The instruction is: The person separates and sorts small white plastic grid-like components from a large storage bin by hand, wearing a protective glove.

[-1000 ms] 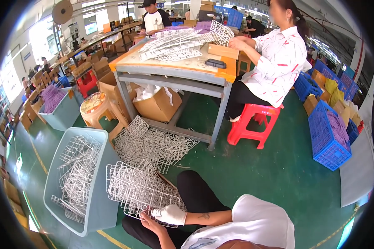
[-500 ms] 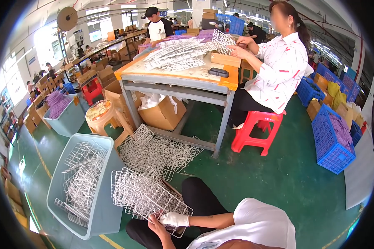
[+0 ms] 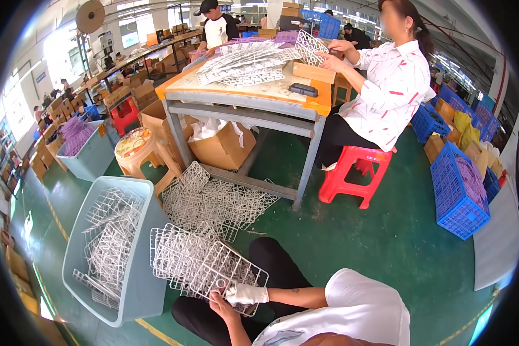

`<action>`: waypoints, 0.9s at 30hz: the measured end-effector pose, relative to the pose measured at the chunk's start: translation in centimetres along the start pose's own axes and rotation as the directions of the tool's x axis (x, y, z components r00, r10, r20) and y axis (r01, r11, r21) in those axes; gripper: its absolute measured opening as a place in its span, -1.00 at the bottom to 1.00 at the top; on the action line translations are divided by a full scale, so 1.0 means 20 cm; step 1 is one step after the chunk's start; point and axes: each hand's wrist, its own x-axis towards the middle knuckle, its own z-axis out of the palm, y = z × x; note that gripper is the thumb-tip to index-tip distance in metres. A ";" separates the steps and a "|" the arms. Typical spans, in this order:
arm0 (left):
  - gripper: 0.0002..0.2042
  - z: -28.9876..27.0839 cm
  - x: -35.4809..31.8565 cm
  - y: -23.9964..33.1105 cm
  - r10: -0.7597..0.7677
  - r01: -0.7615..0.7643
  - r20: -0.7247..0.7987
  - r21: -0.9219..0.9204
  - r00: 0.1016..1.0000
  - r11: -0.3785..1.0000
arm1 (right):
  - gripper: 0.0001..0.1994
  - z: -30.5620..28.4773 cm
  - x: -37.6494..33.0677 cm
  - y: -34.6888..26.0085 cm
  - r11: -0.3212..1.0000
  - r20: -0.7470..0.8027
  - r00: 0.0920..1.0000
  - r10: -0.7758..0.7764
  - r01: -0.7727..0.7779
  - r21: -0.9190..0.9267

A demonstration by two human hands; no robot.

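Over my lap I have a white plastic lattice frame (image 3: pixel 220 266) with round rings in it, tilted with its far edge raised. My bare left hand (image 3: pixel 224 307) is closed on its near edge, thumb on top. My right hand (image 3: pixel 246 293), in a white glove, is closed at the same edge just beside the left; its fingertips are partly hidden. Under and left of this frame lies a stack of similar frames (image 3: pixel 170 254). More frames (image 3: pixel 213 202) are spread on the floor beyond. To my left, a light blue-grey tub (image 3: pixel 151 248) holds a tangle of white frame pieces (image 3: pixel 112 248).
A metal-legged table (image 3: pixel 242 112) piled with white frames stands ahead. A co-worker (image 3: pixel 386 86) sits there on a red stool (image 3: pixel 357 176), holding a frame. A round-topped stool (image 3: pixel 135 144) and a cardboard box (image 3: pixel 225 147) are near the table; blue crates (image 3: pixel 458 199) stand at right.
The held frame has been turned and raised above the stack, so its outline now stands out. Both hands stay close together at its near edge. The view has shifted slightly.
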 end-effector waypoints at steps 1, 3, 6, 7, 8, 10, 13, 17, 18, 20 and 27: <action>-0.62 0.02 0.00 0.00 0.015 -0.015 0.013 -0.004 1.000 1.000 | -0.81 0.00 0.00 0.07 0.991 -0.026 0.995 -0.101 0.098 -0.086; -0.62 0.03 -0.01 -0.01 0.036 -0.036 -0.018 -0.004 0.999 0.999 | -0.92 0.00 0.00 0.19 0.948 0.024 0.974 -0.226 0.225 -0.223; -0.64 -0.06 0.08 -0.10 -0.143 0.128 -0.215 -0.082 0.966 0.988 | -0.92 0.02 -0.02 0.13 0.660 0.233 0.738 -0.634 0.673 -0.335; -0.64 -0.12 0.09 -0.08 -0.081 0.089 -0.163 0.046 0.983 0.995 | -0.88 0.07 -0.03 0.15 0.807 0.227 0.830 -0.509 0.552 -0.210; -0.64 -0.09 0.08 0.00 -0.060 0.068 -0.140 0.057 0.988 0.996 | -0.85 0.05 -0.05 0.08 0.985 0.172 0.970 -0.171 0.165 0.047; -0.66 -0.10 0.07 0.09 -0.034 0.042 -0.108 0.070 0.994 0.997 | -0.77 0.08 -0.04 0.09 0.800 0.162 0.933 0.320 -0.358 0.481; -0.68 -0.18 0.06 0.04 -0.077 0.086 -0.197 0.037 0.977 0.996 | -0.81 0.03 -0.01 -0.01 0.814 0.041 0.939 0.342 -0.318 0.486; -0.72 -0.25 0.06 0.04 -0.217 0.208 -0.295 -0.061 0.931 0.976 | -0.87 -0.09 -0.02 0.12 0.752 -0.328 0.833 0.445 -0.149 0.642; -0.70 -0.28 0.06 0.03 -0.253 0.239 -0.254 -0.087 0.933 0.967 | -0.87 -0.11 0.00 0.24 0.759 -0.449 0.782 0.433 -0.047 0.650; -0.69 -0.30 0.02 0.07 -0.302 0.292 -0.216 -0.078 0.929 0.953 | -0.86 -0.12 0.02 0.31 0.781 -0.511 0.710 0.484 -0.088 0.618; -0.64 -0.34 -0.01 -0.06 -0.357 0.352 -0.172 -0.057 0.918 0.934 | -0.76 -0.05 0.00 0.23 0.892 -0.496 0.780 0.382 -0.171 0.419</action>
